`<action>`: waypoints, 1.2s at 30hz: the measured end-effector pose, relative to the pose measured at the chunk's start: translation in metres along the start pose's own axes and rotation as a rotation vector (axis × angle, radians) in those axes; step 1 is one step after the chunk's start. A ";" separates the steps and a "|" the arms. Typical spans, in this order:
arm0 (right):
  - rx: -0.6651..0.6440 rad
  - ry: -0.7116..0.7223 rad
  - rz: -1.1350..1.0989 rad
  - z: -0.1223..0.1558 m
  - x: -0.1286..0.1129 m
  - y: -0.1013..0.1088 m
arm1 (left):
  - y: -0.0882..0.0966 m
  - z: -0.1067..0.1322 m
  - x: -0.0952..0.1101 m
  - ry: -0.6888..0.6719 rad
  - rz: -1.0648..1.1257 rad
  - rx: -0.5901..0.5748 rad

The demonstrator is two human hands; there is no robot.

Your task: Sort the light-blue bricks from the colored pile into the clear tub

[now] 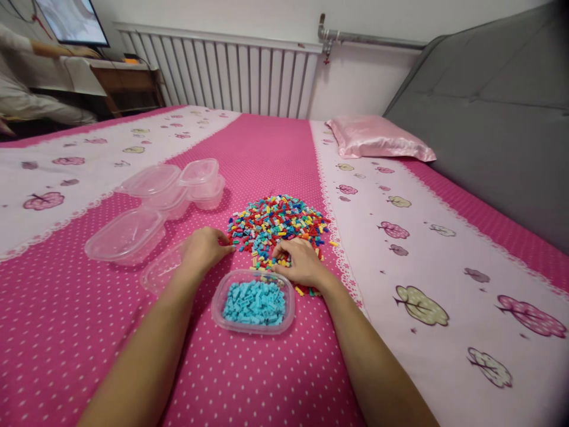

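A heap of small multicoloured building bricks (282, 216) lies on the pink dotted bedspread. At the heap's left edge is my left hand (205, 249), thumb and fingertips brought together; whatever they hold is too small to make out. My right hand (303, 262) rests over the front right of the heap with its fingers curled in a pinch among the bricks, and its grip is partly hidden. Between my forearms stands a clear plastic container (216, 308) with many light-blue bricks (254, 302) in it. A clear lid (162, 270) lies partly behind my left hand.
Several clear plastic containers (127, 234) stand to the left on the bedspread (267, 142). A pink pillow (377, 136) lies by the grey headboard (498, 101). At the far left, a person (26, 77) sits at a desk with a monitor (73, 21). A radiator (222, 68) lines the wall.
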State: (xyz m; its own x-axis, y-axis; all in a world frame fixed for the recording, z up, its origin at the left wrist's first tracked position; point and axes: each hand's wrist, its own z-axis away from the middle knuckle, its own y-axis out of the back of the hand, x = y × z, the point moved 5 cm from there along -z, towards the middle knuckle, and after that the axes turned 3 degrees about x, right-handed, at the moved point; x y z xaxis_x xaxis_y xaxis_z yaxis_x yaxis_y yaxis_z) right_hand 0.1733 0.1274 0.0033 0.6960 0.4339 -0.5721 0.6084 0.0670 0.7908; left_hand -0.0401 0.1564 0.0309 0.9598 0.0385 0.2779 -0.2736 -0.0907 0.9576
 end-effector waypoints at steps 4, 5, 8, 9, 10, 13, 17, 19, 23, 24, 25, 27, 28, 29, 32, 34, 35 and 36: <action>-0.005 -0.003 0.006 0.000 0.000 0.000 | 0.001 0.001 0.004 0.000 -0.003 -0.022; -0.004 -0.003 0.007 0.000 0.000 0.000 | 0.002 0.002 0.006 -0.002 0.009 -0.027; -0.001 0.003 0.005 0.000 0.000 0.000 | 0.003 0.002 0.009 -0.011 0.059 -0.022; -0.001 0.005 0.004 0.000 0.000 0.000 | 0.004 0.002 0.009 -0.011 0.080 -0.020; -0.001 0.005 0.003 0.000 0.000 0.000 | 0.003 0.002 0.009 -0.012 0.102 -0.021; -0.001 0.005 0.004 0.000 0.000 0.000 | 0.001 0.002 0.010 -0.033 0.164 -0.047; 0.000 0.003 -0.001 0.000 0.000 0.000 | 0.000 0.006 0.017 -0.048 0.538 -0.169; 0.001 0.004 -0.004 0.000 0.001 0.000 | 0.001 0.010 0.021 0.016 0.907 -0.260; 0.002 0.008 -0.018 0.000 0.003 -0.002 | 0.004 0.019 0.030 0.257 1.429 -0.429; 0.001 0.008 -0.021 0.000 0.003 -0.002 | 0.005 0.021 0.033 0.318 1.514 -0.463; 0.000 0.007 -0.022 0.000 0.003 -0.002 | 0.005 0.023 0.035 0.373 1.585 -0.496; 0.000 0.006 -0.021 0.000 0.003 -0.001 | 0.006 0.026 0.039 0.455 1.687 -0.564; 0.000 0.006 -0.022 0.000 0.003 -0.001 | 0.006 0.028 0.041 0.477 1.720 -0.592; 0.000 0.007 -0.024 0.000 0.003 -0.001 | 0.007 0.029 0.043 0.486 1.744 -0.605; 0.006 0.015 -0.043 -0.001 0.003 0.000 | 0.011 0.031 0.047 0.442 1.760 -0.578; 0.025 0.016 -0.057 -0.001 0.003 0.001 | 0.014 0.034 0.049 0.389 1.749 -0.562; 0.035 0.014 -0.064 -0.001 0.003 0.001 | 0.016 0.036 0.051 0.362 1.745 -0.575; 0.044 0.012 -0.070 -0.002 0.003 0.001 | 0.018 0.039 0.053 0.331 1.745 -0.600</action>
State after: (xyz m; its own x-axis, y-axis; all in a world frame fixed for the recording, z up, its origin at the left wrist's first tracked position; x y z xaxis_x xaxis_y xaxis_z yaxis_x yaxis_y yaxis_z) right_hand 0.1755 0.1302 0.0029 0.6466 0.4400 -0.6231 0.6718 0.0584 0.7384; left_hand 0.0086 0.1184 0.0598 -0.4172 0.4721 0.7766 -0.8578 0.0777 -0.5080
